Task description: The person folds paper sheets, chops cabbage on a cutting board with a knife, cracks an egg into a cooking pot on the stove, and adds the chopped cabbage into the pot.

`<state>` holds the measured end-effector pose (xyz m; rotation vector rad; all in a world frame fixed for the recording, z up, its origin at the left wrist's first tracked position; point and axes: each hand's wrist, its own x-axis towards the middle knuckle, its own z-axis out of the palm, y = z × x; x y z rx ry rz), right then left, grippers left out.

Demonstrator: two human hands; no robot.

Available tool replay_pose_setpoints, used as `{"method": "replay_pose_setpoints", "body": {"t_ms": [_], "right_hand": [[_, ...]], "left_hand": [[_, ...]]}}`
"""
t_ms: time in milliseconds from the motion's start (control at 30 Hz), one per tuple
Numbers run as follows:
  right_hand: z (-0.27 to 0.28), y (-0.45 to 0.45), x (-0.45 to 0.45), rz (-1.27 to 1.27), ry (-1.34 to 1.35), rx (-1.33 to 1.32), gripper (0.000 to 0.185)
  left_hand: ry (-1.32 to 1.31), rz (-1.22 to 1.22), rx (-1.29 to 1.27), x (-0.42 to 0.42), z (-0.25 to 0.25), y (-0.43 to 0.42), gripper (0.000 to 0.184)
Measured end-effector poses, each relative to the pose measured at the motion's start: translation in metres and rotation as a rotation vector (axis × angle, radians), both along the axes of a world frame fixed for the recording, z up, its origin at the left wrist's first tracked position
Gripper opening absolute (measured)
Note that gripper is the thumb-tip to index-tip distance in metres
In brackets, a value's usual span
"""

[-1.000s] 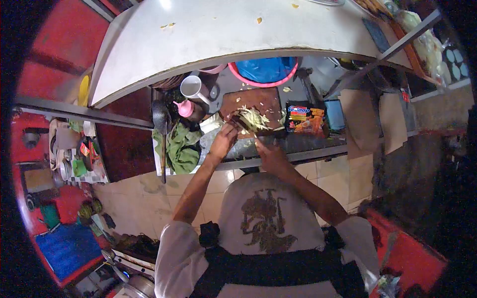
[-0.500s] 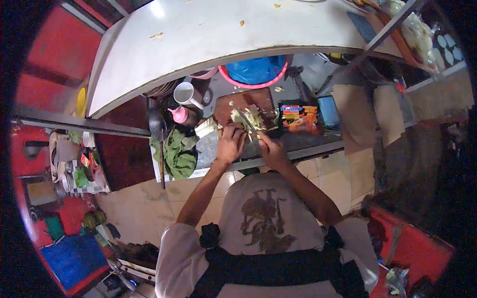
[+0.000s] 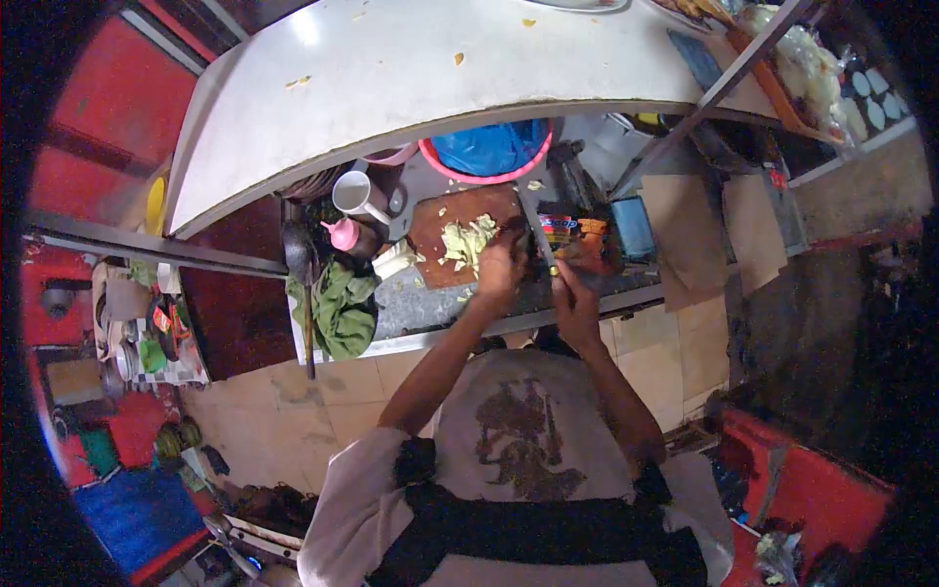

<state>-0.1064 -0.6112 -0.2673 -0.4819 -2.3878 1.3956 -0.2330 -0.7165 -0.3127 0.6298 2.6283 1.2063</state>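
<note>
A pile of chopped pale-green cabbage (image 3: 467,242) lies on the brown wooden cutting board (image 3: 435,220). My left hand (image 3: 501,271) is over the board's right part, beside the pile; its fingers are in shadow and their grip is unclear. My right hand (image 3: 577,301) is closed around the handle of a knife (image 3: 537,235), right of the board. The blade points up and away, alongside the board's right edge. Close to the blade is a dark and orange Sedaap packet (image 3: 585,240). White-and-green cabbage pieces (image 3: 396,258) rest left of the board.
Behind the board is a pink basin (image 3: 486,178) lined with blue plastic. A white mug (image 3: 359,196), a pink-capped bottle (image 3: 342,234), a green cloth (image 3: 342,311) and a ladle (image 3: 301,259) are on the left. A white shelf (image 3: 391,73) overhangs the counter; brown cardboard (image 3: 685,235) is right.
The knife has moved from the cabbage to the right of the board with my right hand. My left hand has shifted right, uncovering the pile. The view has shifted slightly.
</note>
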Motion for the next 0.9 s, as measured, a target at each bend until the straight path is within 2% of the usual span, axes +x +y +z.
{"method": "replay_pose_setpoints", "body": {"t_ms": [33, 67, 133, 200, 233, 333, 367, 400, 433, 567, 633, 700, 767, 800, 867, 900], "right_hand": [[0.001, -0.001, 0.0, 0.009, 0.001, -0.001, 0.035], [0.001, -0.004, -0.002, 0.005, 0.014, -0.043, 0.035], [0.003, -0.006, -0.009, 0.01, 0.033, -0.085, 0.036], [0.007, -0.008, -0.013, 0.102, -0.185, -0.108, 0.037], [0.007, -0.011, -0.014, 0.118, -0.191, -0.112, 0.037], [-0.002, -0.027, -0.021, 0.299, -0.282, -0.079, 0.037], [-0.015, -0.035, -0.023, 0.322, -0.141, 0.068, 0.036], [-0.021, -0.04, -0.025, 0.341, 0.005, 0.216, 0.036], [-0.027, -0.042, -0.026, 0.352, -0.052, 0.159, 0.041], [-0.03, -0.045, -0.024, 0.346, -0.036, 0.134, 0.04], [-0.036, -0.045, -0.024, 0.407, -0.173, 0.21, 0.04], [-0.041, -0.053, -0.025, 0.395, -0.122, 0.249, 0.04], [-0.043, -0.063, -0.025, 0.385, -0.069, 0.287, 0.04], [-0.037, -0.068, -0.025, 0.39, -0.128, 0.279, 0.039], [-0.026, -0.073, -0.025, 0.396, -0.189, 0.269, 0.038], [-0.016, -0.076, -0.026, 0.425, -0.316, 0.311, 0.038]], "left_hand": [[0.009, 0.025, 0.117, 0.002, 0.005, -0.012, 0.031], [0.002, 0.033, 0.11, 0.004, 0.011, -0.026, 0.031], [0.159, 0.124, 0.138, 0.0, 0.024, -0.055, 0.024], [0.145, 0.235, 0.264, -0.004, 0.009, -0.086, 0.018], [0.132, 0.283, 0.154, -0.006, 0.012, -0.098, 0.016], [0.151, 0.323, 0.07, -0.005, -0.007, -0.124, 0.016], [0.261, 0.328, 0.059, -0.005, -0.014, -0.13, 0.017], [0.261, 0.338, 0.059, -0.004, -0.008, -0.133, 0.017], [0.28, 0.336, 0.044, -0.003, 0.0, -0.137, 0.017], [0.283, 0.366, 0.015, 0.003, -0.003, -0.153, 0.024], [0.242, 0.393, 0.006, 0.008, 0.004, -0.151, 0.028], [0.199, 0.42, -0.004, 0.011, 0.009, -0.143, 0.033], [0.339, 0.455, -0.074, 0.012, 0.013, -0.134, 0.04], [0.339, 0.456, -0.074, 0.012, 0.017, -0.132, 0.04], [0.448, 0.121, -0.339, 0.013, 0.023, -0.13, 0.038], [0.502, 0.051, -0.418, 0.011, 0.014, -0.129, 0.034]]}}
